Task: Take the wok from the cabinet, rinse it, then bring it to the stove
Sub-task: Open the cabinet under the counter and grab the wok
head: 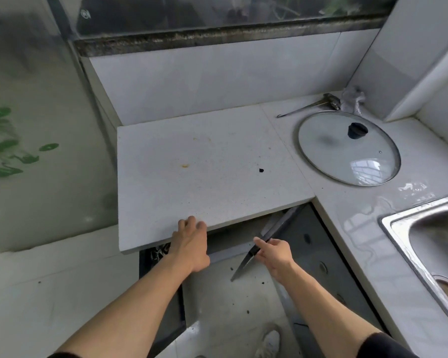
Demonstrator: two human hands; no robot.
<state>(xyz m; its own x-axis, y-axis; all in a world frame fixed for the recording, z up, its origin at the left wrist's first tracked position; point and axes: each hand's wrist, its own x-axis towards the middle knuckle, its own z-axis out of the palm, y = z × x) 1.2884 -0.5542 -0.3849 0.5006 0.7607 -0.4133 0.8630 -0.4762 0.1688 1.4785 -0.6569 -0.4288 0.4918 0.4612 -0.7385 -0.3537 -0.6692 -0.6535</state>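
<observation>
The wok is not in view. Below the white countertop a dark cabinet door stands partly swung out, showing its thin edge. My right hand holds that edge, with forefinger and thumb on it. My left hand rests on the countertop's front edge, fingers lying on top of the slab. The cabinet's inside is dark and mostly hidden behind the slab and my arms.
A glass pot lid with a black knob lies on the counter at the right. Behind it lie a metal utensil and a crumpled bag. A steel sink sits at the far right, with wet counter around it. My shoe is on the tiled floor.
</observation>
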